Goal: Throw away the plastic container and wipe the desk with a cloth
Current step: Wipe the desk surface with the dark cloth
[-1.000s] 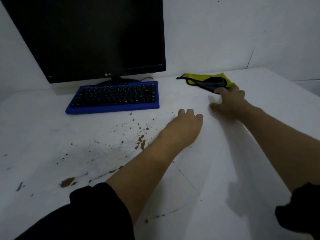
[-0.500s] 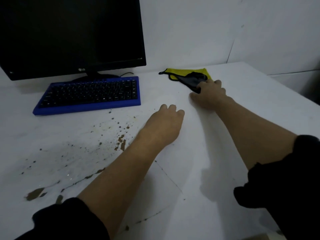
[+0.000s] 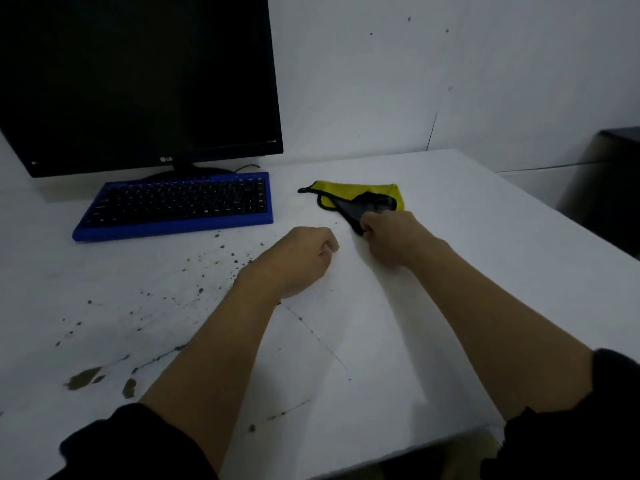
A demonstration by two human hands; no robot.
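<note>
A yellow and black cloth [image 3: 360, 197] lies on the white desk [image 3: 467, 258] to the right of the keyboard. My right hand [image 3: 391, 237] grips the cloth's near black corner, fingers curled round it. My left hand [image 3: 298, 261] rests on the desk beside it with fingers curled, holding nothing. Brown stains and splatter [image 3: 145, 306] cover the desk's left half, with larger blotches [image 3: 85, 377] near the front. No plastic container is in view.
A blue keyboard [image 3: 176, 204] sits in front of a black monitor [image 3: 138, 81] at the back left. The wall runs behind the desk. A dark cabinet [image 3: 616, 174] stands past the desk's right edge.
My right hand has closed on the cloth's corner where before it lay flat against it. My left hand's fingers have curled in. The view has shifted.
</note>
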